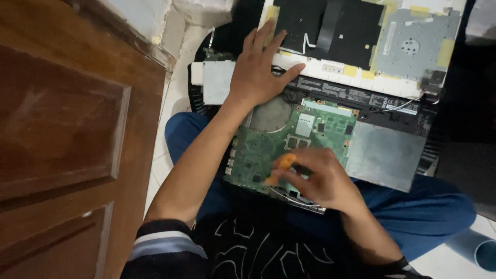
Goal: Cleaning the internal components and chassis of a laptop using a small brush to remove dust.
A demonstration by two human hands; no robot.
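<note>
While the wooden door (62, 129) fills the left third of the frame, the work sits centre to right: an opened laptop chassis (382, 155) resting across the person's lap, blue trousers (429, 212) showing beneath it.

Progress, judged from the present layout: the bottom cover is already off, and the green motherboard (289, 144) lies fully exposed at centre frame. It looks still seated in the chassis, so its release appears to be the stage in hand; whether any screws remain cannot be read at this sharpness. A round fan housing (271, 113) is visible just above and left of the board. A grey metal plate (385, 155) lies to the board's right. At upper right, the white-edged panel (361, 36) with black sheets and yellow tape patches stands beyond the hinge.

Left hand (258, 72): open, fingers spread, pressed flat on the white strip at upper centre, above the board and not touching it. It grasps nothing.

Right hand (320, 178): closed around an orange-handled screwdriver (281, 166), lower centre. The handle sits over the board's lower edge; the tip is hidden, so contact with a screw cannot be confirmed.

A pale blue pipe end (478, 250) lies at lower right.
</note>
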